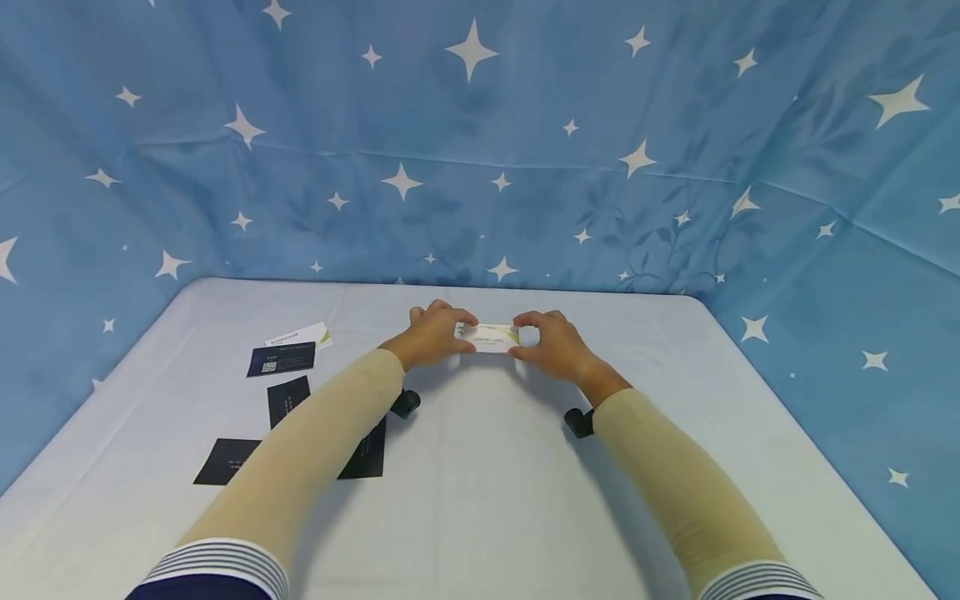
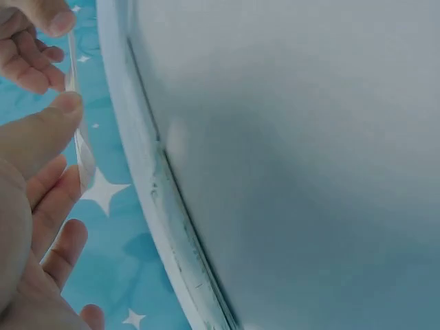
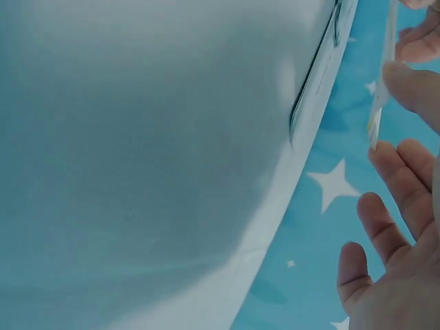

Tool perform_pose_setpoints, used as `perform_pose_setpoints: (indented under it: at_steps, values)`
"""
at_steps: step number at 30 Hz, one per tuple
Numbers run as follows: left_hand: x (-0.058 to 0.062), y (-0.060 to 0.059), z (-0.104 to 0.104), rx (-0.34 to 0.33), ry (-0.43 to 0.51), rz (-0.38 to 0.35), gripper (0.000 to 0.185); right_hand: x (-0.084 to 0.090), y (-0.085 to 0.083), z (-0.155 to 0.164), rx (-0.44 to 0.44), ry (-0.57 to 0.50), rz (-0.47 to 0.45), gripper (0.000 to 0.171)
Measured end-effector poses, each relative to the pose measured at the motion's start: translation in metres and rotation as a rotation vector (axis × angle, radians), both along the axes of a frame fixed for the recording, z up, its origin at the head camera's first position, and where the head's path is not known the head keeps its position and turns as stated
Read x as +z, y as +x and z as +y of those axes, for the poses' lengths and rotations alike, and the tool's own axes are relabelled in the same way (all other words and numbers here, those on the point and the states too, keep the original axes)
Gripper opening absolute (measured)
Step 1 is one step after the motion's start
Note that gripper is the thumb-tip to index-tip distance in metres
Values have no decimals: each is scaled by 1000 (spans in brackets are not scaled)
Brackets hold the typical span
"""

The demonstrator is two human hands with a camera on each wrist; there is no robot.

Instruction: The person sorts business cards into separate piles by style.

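Between the two hands a white business card (image 1: pixel 489 338) with yellow-green accents and small print is held raised at the far side of the table. My left hand (image 1: pixel 437 335) pinches its left end between thumb and fingers. The other end is pinched by my right hand (image 1: pixel 555 343). Both wrist views show the card (image 2: pixel 77 124) nearly edge-on, with the left thumb on one face and fingertips against its edge. In the right wrist view the right hand (image 3: pixel 405 206) has its thumb on the card and its lower fingers spread.
On the left of the white table (image 1: pixel 480 500) lie a white card (image 1: pixel 322 333), a black card with a square code (image 1: pixel 281 359) overlapping it, and more black cards (image 1: pixel 227 461), partly behind the left forearm. A blue star-patterned curtain (image 1: pixel 480 150) hangs behind the table.
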State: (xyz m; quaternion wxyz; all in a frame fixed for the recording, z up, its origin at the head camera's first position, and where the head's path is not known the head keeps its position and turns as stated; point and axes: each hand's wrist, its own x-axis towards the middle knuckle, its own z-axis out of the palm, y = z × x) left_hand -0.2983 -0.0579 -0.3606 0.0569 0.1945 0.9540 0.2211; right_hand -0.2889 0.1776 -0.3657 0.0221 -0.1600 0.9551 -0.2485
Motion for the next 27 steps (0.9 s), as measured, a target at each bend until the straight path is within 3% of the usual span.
perform_pose_setpoints:
  at_steps: [9, 15, 27]
  values:
    - [-9, -11, 13, 26, -67, -29, 48, -8, -15, -2, -32, 34, -74, 56]
    - [-14, -18, 21, -5, -164, -13, 48, -12, -22, -1, -31, 101, -96, 57]
    - [-13, -18, 26, -14, -245, -51, 52, -15, -26, 0, 24, 209, -173, 61]
